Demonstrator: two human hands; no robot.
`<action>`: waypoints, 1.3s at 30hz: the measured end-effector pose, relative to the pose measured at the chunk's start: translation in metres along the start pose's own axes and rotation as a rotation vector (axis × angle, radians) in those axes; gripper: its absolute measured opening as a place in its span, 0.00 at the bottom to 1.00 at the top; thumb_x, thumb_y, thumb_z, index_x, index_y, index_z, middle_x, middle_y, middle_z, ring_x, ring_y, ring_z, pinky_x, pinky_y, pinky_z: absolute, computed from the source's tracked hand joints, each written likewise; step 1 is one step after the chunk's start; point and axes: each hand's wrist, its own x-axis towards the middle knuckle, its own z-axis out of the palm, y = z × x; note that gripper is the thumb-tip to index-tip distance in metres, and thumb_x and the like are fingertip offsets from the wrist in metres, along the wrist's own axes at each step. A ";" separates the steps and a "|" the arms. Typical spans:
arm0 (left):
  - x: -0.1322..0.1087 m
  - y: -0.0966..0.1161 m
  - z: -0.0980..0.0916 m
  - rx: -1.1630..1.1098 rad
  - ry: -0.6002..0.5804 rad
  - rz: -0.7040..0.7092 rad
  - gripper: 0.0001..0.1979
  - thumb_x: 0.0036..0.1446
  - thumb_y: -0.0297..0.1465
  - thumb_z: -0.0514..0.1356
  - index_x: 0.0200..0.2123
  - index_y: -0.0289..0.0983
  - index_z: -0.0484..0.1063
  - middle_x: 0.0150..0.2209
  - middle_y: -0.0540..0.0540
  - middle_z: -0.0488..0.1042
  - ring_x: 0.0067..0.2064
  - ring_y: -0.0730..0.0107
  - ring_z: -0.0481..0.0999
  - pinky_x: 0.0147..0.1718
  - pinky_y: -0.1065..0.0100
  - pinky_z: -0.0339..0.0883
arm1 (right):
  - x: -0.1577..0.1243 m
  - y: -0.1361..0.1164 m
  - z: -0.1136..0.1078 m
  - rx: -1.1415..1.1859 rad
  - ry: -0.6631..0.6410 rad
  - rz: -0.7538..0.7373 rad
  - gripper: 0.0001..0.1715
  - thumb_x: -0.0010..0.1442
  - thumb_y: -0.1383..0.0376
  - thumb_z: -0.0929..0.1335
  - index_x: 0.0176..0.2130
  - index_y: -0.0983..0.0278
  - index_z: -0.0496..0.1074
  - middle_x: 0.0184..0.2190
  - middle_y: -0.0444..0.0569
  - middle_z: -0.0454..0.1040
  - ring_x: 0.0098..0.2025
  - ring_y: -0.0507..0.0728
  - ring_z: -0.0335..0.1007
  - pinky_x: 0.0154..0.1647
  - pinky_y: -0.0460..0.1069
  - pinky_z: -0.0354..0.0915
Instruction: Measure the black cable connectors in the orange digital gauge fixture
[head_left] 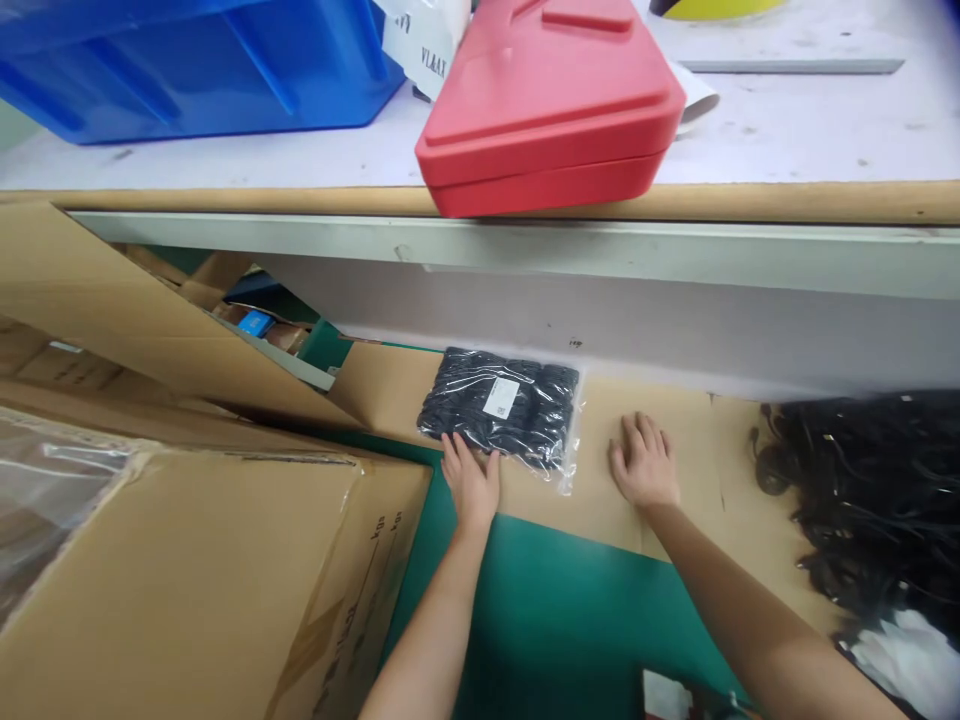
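My left grip (471, 482) lies open, fingertips on the clear plastic bag of black coiled cords (499, 408); my right grip (643, 462) lies spread flat on the tan cardboard sheet (600, 500), right of that bag.

A factory packing station is indicated. A green work mat (555, 620) is spread beneath the left hand (470, 483) and right hand (645, 462), cardboard cartons (187, 570) are stacked left of them, a heap of black cables (862, 500) is piled to their right, and a blue plastic crate (187, 60) is kept on a shelf (787, 130) beyond them.
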 end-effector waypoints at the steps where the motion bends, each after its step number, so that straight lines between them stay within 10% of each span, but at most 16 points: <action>1: -0.006 -0.001 -0.004 -0.050 0.006 -0.030 0.36 0.57 0.41 0.61 0.63 0.31 0.56 0.69 0.28 0.47 0.70 0.45 0.46 0.66 0.47 0.42 | 0.000 0.000 0.000 -0.001 0.001 0.000 0.30 0.69 0.57 0.57 0.61 0.73 0.63 0.64 0.65 0.60 0.67 0.67 0.52 0.66 0.63 0.50; 7: -0.019 -0.002 -0.017 -0.429 -0.039 -0.320 0.16 0.55 0.32 0.63 0.47 0.36 0.68 0.47 0.36 0.73 0.50 0.57 0.76 0.53 0.54 0.69 | 0.000 0.000 0.001 -0.004 0.010 -0.007 0.30 0.68 0.57 0.57 0.61 0.72 0.63 0.64 0.65 0.60 0.68 0.66 0.51 0.67 0.62 0.49; 19: 0.001 0.018 -0.023 -1.029 -0.174 -0.743 0.03 0.60 0.24 0.61 0.37 0.34 0.75 0.42 0.39 0.80 0.44 0.67 0.81 0.54 0.61 0.70 | -0.001 0.001 0.003 -0.002 0.015 -0.014 0.30 0.68 0.56 0.57 0.61 0.71 0.63 0.64 0.64 0.60 0.67 0.67 0.52 0.66 0.63 0.51; 32: 0.002 0.013 -0.021 -0.833 -0.210 -0.676 0.22 0.60 0.49 0.57 0.34 0.34 0.69 0.37 0.30 0.79 0.40 0.54 0.82 0.44 0.52 0.75 | 0.000 0.001 0.002 0.007 0.020 -0.008 0.30 0.68 0.57 0.57 0.61 0.71 0.63 0.64 0.64 0.61 0.67 0.67 0.53 0.66 0.63 0.50; 39: 0.010 0.031 -0.028 -0.327 -0.138 -0.238 0.24 0.59 0.53 0.52 0.30 0.38 0.70 0.27 0.42 0.76 0.33 0.56 0.79 0.37 0.56 0.73 | 0.000 0.000 0.000 0.005 0.014 0.000 0.29 0.68 0.58 0.57 0.62 0.70 0.62 0.64 0.62 0.61 0.67 0.65 0.52 0.67 0.62 0.49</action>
